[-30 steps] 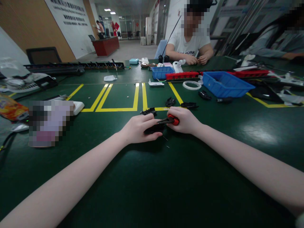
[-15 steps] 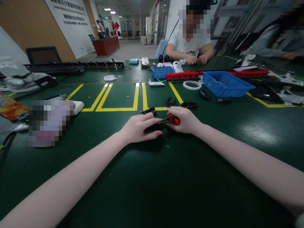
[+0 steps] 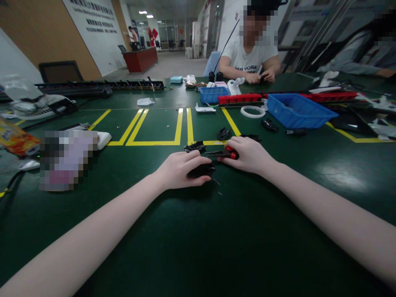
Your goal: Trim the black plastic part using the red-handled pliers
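Under the left hand (image 3: 179, 169) lies a black part (image 3: 202, 169).

"NEW YORK" on the white T-shirt (image 3: 249, 57) of the person across the table

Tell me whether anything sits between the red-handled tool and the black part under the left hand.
Nothing visible does. The right hand points the red-handled tool toward the black part, which the left hand presses on the green table. Only left fingers border the gap.
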Demonstrator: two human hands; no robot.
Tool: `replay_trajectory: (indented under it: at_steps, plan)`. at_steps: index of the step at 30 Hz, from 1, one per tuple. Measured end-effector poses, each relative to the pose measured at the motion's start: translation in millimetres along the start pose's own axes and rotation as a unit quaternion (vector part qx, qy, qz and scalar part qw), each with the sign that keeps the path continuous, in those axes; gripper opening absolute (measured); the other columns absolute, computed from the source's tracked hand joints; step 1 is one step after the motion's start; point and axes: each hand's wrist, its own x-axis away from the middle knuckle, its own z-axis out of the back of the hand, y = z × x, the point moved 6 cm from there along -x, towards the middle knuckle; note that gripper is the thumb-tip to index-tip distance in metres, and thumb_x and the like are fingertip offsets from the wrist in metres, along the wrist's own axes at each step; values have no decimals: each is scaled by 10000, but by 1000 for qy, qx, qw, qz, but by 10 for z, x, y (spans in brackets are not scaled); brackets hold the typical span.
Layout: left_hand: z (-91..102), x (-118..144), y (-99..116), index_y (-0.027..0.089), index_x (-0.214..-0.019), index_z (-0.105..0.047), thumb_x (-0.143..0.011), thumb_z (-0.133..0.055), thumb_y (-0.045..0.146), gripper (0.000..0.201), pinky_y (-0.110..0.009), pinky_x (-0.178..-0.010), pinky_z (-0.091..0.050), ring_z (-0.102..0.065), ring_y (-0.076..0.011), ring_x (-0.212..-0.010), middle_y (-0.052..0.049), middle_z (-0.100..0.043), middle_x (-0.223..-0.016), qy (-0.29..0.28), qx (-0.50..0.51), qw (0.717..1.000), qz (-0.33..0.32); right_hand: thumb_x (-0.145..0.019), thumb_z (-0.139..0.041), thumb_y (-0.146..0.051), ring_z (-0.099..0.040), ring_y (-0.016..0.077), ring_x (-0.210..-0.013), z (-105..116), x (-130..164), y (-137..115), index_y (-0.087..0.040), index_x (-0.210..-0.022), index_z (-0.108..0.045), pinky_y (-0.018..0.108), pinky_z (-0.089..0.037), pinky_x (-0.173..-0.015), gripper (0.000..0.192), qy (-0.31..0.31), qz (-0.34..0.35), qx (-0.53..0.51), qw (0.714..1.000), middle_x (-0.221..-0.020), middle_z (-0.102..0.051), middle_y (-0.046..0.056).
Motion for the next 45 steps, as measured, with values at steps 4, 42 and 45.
replay_trajectory:
  at_steps: [4,42,45]
  plan:
    - [-14,-2,10,171,-1066,-578,-887,-522,451,338,-249,-640,-483,-605,-141,-728,-52,-616,-928,-17,-9,1000,-6,-827,-530,-539,-559,239,-829,7,27,-21,-170,-920,-582,351,-399,-712,385,-8,27,18,999,-921,-609,104]
    - [-319,88,-264,133,-781,-677,-894,-509,516,434,-170,-508,-417,-557,-79,-558,-6,-626,-637,-91,525,733,422,-749,-711,-253,-585,88,-614,-134,93,-454,-160,-786,-714,224,-486,-614,99,-147,-129,-682,705,-672,-642,-15]
    - [-316,80,-248,126,-782,-679,-901,-511,493,422,-177,-526,-425,-560,-79,-565,-5,-621,-625,-98,542,725,412,-748,-713,-260,-583,87,-617,-135,86,-450,-155,-784,-722,222,-483,-614,111,-151,-127,-693,694,-673,-646,-8]
